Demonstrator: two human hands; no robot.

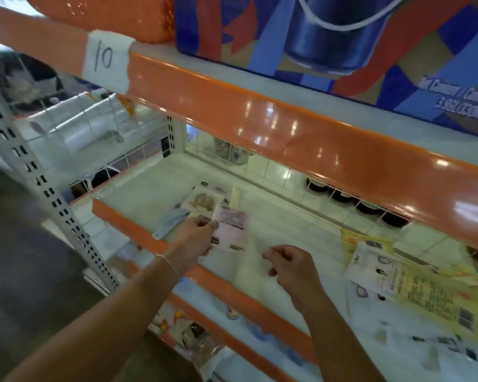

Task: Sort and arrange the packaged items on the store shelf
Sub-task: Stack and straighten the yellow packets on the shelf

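Left hand (196,232) closed on a pale pink flat packet (231,230), thumb and fingers pinching its near-left edge, packet lying low over the white shelf (301,224). Just beyond that pinch, a second pinkish packet (204,201) flat on the shelf, its near end tucked under or against the held one — cannot tell which. To the left of the pinch, touching the hand's far side, a light blue flat piece (170,223) angled across the shelf's orange front lip (138,230). A thin bracelet (169,264) on the left wrist.

Right hand (290,264) to the right of the held packet, apart from it, fingers loosely curled with thumb and forefinger nearly together — holding nothing visible. Farther right of both hands, well apart, a yellow packet (425,288) with a barcode, blurred, lying on the same shelf. Above, an orange shelf edge with a paper tag (106,60) marked "10".
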